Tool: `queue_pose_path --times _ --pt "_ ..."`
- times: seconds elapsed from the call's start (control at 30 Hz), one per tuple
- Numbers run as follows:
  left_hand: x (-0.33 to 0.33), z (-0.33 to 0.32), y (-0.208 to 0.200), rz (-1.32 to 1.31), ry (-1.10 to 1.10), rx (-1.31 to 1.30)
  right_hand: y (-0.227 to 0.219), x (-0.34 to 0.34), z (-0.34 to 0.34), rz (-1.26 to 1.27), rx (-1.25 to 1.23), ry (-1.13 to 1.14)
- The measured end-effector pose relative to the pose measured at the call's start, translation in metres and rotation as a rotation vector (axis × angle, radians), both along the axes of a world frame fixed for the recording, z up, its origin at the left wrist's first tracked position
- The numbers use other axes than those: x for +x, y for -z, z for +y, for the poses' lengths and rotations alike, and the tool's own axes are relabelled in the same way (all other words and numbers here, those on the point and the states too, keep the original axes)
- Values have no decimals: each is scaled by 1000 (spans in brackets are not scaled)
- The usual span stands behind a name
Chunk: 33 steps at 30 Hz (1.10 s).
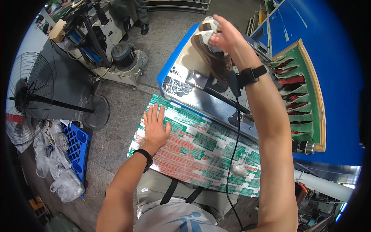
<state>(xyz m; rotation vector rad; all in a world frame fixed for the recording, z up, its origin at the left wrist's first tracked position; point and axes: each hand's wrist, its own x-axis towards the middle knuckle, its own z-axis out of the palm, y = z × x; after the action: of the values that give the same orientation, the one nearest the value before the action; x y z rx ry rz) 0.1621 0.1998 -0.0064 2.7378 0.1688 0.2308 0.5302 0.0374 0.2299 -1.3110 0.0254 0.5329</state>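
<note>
My left hand [156,129] lies flat with fingers spread on a taped tabletop [208,144] in green, white and red. My right hand [228,38] reaches to the far end of the machine, fingers apart beside the openings of two brown shoes with pale linings. The nearer brown shoe [211,58] stands tilted over the metal machine top, its toe toward me. Behind it the farther shoe [208,25] shows only in part. A black tapered tool [234,83] sits below my right wrist, with a dark cord hanging past the table. Whether my right fingers touch a shoe is hard to see.
The metal-topped machine [205,96] has a blue edge. Rightward, a wooden frame [313,96] holds slitted green sheeting against a blue panel. Crumpled plastic [239,169] lies on the table. Leftward are a stand fan [29,94], a blue crate [77,149] with plastic bags, and a motor [123,56]. A person's legs [139,15] stand beyond.
</note>
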Motion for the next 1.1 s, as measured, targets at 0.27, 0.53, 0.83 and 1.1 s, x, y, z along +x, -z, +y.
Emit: queue_pose_path --times 0.27,0.53,0.83,1.1 --pt "4 -1 -1 -27 5 10 -16 -22 -24 -440 -423 -48" --pt "0 0 -1 32 7 9 96 -267 -186 -730 -697 329" --pt "-3 -2 3 -31 1 33 214 -438 -282 -745 -1370 505" --pt "-3 -1 1 18 -7 54 230 -441 -283 -824 -1407 593"
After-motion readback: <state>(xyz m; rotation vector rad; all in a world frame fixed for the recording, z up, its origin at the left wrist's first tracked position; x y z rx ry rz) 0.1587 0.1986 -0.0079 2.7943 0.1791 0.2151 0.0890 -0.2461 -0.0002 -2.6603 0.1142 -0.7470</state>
